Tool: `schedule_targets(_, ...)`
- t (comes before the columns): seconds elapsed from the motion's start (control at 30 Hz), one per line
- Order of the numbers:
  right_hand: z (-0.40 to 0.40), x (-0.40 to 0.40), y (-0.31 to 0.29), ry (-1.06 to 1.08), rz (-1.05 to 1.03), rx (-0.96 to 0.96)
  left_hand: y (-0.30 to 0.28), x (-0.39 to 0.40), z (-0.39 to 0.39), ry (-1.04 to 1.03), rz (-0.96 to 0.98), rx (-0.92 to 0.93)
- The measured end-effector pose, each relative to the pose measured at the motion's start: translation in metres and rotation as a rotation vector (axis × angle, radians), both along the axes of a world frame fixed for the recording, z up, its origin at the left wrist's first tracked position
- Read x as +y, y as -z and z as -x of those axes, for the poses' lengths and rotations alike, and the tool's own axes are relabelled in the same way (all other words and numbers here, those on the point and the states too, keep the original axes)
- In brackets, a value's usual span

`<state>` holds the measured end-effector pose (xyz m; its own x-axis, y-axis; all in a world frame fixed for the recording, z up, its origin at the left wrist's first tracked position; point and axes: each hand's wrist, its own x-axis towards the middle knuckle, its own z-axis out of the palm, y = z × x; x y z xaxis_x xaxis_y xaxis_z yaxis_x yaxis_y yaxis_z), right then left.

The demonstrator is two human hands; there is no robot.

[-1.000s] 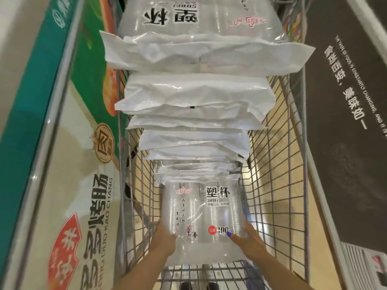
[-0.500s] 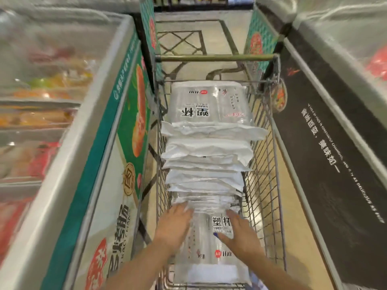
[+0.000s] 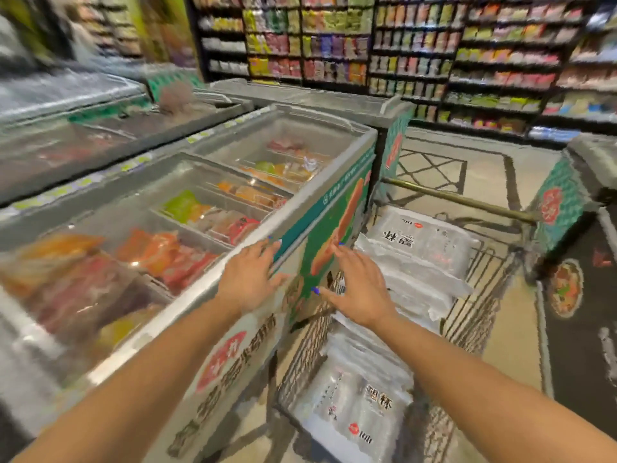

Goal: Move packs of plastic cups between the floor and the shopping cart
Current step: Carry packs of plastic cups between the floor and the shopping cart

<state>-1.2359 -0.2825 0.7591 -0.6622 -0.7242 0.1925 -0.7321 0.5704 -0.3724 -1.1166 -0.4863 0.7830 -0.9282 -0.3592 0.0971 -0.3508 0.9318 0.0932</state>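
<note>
At the right of the scene we note the shopping cart point(image 3: 474, 315), a wire basket with a brown handle bar at its far end. Packs of plastic cups point(image 3: 417, 262) fill it in a row from near to far; the nearest pack point(image 3: 357, 416) lies flat with its printed label facing up. Neither hand touches any pack. Our left hand point(image 3: 250, 279) is held above the near rim of the chest freezer point(image 3: 187, 208), fingers spread and straight, holding nothing. Our right hand point(image 3: 357, 289) is held over the left side of the cart, fingers likewise extended, its grip empty. Left of the cart stands the freezer, its glass lids covering coloured frozen packets. Beyond, at the far wall, stocked shelves point(image 3: 434, 51) run across. The picture is blurred throughout.
</note>
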Motion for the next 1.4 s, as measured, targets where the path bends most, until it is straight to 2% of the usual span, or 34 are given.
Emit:
schedule_targets(0.17, -0.075, -0.044, -0.044, -0.334, -0.089, 0.073, -0.018, 0.002, -0.139, -0.22, 0.026, 0.006)
schedule_targets(0.33, -0.202, -0.106, -0.07, -0.705, -0.087, 0.089, -0.046, 0.01, -0.338, -0.574, 0.067, -0.011)
schedule_targets(0.57, -0.473, -0.152, -0.088, -1.189, -0.032, 0.115, -0.067, 0.097, -0.636, -1.086, 0.111, -0.074)
schedule_targets(0.8, -0.765, -0.109, -0.081, -1.625, 0.003, 0.101, -0.06, 0.24, -0.881, -1.428, 0.111, -0.134)
schedule_targets(0.97, -0.92, -0.058, -0.069, -1.872, -0.002, 0.114, -0.057, 0.339, -0.995, -1.674, 0.112, -0.166)
schedule_targets(1.13, -1.021, -0.025, -0.052, -2.022, 0.007, 0.078, -0.04, 0.406, -1.066, -1.901, 0.071, -0.164)
schedule_targets(1.27, -1.089, -0.029, -0.027, -2.1, -0.01, 0.087, -0.015, 0.423, -1.114, -2.002, 0.02, -0.172)
schedule_targets(1.4, -1.153, -0.056, -0.006, -2.131, -0.024, 0.104, 0.008, 0.403, -1.161, -2.049, 0.018, -0.181)
